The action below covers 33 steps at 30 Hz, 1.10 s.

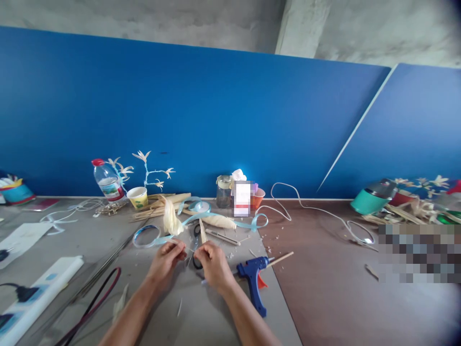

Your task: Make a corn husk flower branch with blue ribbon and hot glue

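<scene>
My left hand [170, 254] is closed in a pinch above the grey table. Close by on its right, my right hand [213, 263] pinches too. A thin pale strand seems to run between the fingertips, too fine to make out. Black-handled scissors [196, 262] lie partly hidden beside my right fingers. A pointed dried husk strip [203, 231] rises just behind that hand; whether it is held I cannot tell. Beyond my left hand stands a crumpled pale husk [172, 218]. Light blue ribbon [192, 219] curls behind both hands, near a utility knife [222, 237].
Right of my hands lies a blue glue gun [254, 283]. A white power strip [50, 293] and a dark looped cord [97, 298] are at left. Along the blue partition [201, 110] stand a bottle [108, 182], a yellow cup [137, 198] with husk flowers, and a jar [224, 192].
</scene>
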### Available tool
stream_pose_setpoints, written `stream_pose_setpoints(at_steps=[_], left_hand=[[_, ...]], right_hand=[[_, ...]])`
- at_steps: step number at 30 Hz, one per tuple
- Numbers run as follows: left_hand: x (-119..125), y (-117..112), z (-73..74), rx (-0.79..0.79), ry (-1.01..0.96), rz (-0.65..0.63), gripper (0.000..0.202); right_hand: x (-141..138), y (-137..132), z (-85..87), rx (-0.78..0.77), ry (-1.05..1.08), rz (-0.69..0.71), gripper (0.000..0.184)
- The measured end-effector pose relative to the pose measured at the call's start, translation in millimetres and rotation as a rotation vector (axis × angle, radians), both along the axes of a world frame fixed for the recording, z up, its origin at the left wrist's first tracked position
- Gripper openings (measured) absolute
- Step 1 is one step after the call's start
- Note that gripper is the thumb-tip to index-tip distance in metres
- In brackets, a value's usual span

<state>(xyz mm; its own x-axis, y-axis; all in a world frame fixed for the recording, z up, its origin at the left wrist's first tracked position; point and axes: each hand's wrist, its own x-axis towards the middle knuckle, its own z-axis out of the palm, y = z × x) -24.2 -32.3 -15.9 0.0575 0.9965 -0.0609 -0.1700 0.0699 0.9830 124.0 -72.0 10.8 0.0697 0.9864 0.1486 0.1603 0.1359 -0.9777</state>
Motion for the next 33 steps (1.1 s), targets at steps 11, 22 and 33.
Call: stream_pose_setpoints(at_steps=[11,22,33], left_hand=[[7.2,-7.1,3.0,0.080,-0.022,-0.295,0.027],[5.2,-4.8,11.9,0.207,0.376,-0.137,0.033],[2.1,-1.5,-4.0,0.210,0.286,-0.085,0.025]], right_hand=[[1.0,1.2,6.1,-0.154,0.865,0.140,0.022],[-0.8,11.9,-18.7,-0.206,0.400,-0.150,0.018],[-4.2,0.7,-19.1,-0.019,-0.359,-0.180,0.012]])
